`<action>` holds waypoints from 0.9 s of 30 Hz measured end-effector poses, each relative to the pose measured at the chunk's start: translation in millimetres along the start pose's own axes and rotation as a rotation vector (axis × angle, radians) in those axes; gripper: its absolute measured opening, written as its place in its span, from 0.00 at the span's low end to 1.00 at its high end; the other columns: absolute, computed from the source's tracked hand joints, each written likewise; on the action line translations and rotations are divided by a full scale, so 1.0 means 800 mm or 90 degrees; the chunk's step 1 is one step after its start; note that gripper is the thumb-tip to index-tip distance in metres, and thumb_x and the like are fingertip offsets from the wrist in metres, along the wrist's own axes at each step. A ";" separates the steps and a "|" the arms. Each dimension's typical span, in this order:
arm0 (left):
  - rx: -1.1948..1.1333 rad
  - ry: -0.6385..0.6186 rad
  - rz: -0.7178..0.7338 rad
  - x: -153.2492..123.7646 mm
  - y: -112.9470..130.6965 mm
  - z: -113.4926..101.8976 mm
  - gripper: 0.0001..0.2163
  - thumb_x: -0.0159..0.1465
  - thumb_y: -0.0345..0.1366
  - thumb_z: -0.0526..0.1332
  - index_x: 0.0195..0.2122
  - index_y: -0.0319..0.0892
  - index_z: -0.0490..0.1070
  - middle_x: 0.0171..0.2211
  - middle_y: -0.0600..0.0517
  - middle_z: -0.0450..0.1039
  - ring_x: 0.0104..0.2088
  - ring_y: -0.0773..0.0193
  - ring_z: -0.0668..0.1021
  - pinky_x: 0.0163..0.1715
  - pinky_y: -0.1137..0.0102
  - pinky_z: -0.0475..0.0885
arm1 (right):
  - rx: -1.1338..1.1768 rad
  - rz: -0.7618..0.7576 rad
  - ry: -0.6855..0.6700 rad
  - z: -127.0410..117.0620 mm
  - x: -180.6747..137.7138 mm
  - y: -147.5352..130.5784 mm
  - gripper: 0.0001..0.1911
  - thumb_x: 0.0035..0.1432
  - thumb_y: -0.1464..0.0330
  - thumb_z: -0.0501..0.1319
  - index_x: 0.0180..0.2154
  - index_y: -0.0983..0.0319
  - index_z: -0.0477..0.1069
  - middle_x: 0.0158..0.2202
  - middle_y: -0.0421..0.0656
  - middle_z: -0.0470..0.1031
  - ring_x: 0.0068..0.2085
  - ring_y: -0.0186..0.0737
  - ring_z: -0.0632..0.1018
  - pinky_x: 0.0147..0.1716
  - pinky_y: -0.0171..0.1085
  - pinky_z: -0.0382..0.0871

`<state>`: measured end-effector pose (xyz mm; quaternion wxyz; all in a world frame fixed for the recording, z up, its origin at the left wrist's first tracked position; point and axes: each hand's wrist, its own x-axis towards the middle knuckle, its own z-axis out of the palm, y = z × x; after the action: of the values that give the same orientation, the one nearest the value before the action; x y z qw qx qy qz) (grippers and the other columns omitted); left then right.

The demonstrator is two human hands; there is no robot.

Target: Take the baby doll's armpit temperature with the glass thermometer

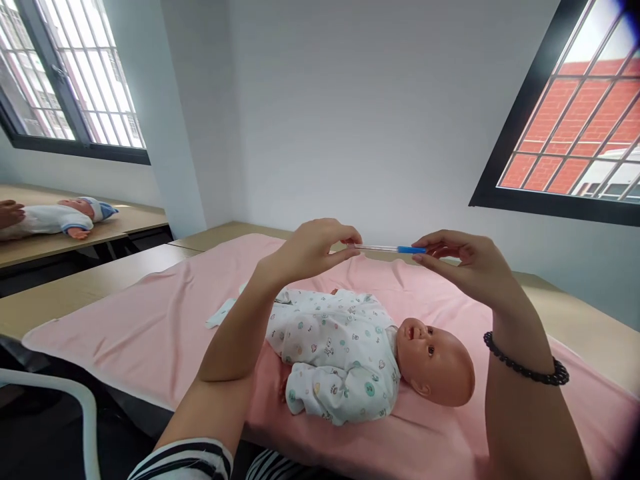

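A thin glass thermometer [380,248] with a blue end is held level above the bed, in front of the wall. My left hand [320,248] pinches its clear end between thumb and fingers. At the blue end, my right hand [463,260] grips it the same way; a dark beaded bracelet circles that wrist. Below both hands a baby doll [345,347] lies on its back, head to the right. It wears a white printed outfit, and my left forearm hides part of its lower body.
A pink cloth [165,327] covers much of the wooden table [90,287] under the doll. Another doll [65,217] lies on a farther table at left, with another person's hand [11,213] beside it. A white curved rail [75,387] stands at lower left.
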<state>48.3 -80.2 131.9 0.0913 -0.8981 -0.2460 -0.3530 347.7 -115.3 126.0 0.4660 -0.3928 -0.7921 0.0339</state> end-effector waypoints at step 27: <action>0.062 -0.049 0.007 -0.004 0.007 0.001 0.12 0.74 0.37 0.54 0.43 0.44 0.77 0.38 0.51 0.80 0.40 0.60 0.79 0.40 0.66 0.68 | -0.086 0.004 -0.012 0.000 -0.003 0.005 0.12 0.59 0.55 0.69 0.40 0.54 0.81 0.37 0.40 0.83 0.35 0.41 0.81 0.40 0.43 0.78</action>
<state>49.6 -85.8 129.3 0.1274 -0.9068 -0.2615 -0.3052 350.9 -114.1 122.3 0.4309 -0.4255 -0.7956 -0.0141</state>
